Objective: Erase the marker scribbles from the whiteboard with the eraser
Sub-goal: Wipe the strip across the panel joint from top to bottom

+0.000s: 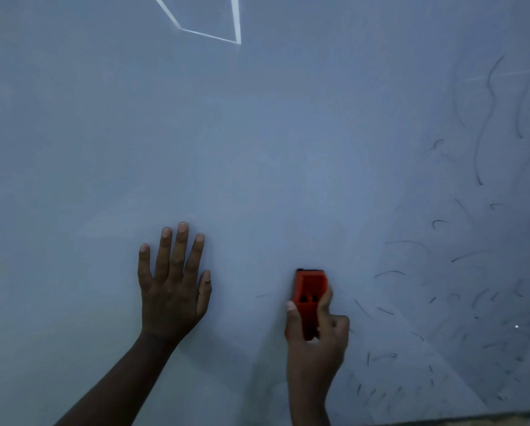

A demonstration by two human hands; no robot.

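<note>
The whiteboard (257, 149) fills nearly the whole view. My right hand (317, 342) grips a red-orange eraser (310, 290) with thumb and fingers curled round its lower half, the eraser pressed to the board at lower centre-right. My left hand (173, 284) lies flat on the board to the eraser's left, fingers spread and straight. Thin dark marker scribbles (485, 118) run down the right side, with short broken strokes (392, 273) to the right of and below the eraser. The board's left and middle show only faint smears.
A bright reflection outline (208, 33) shows at the top centre of the board. The board's lower edge (472, 418) appears as a dark strip at the bottom right.
</note>
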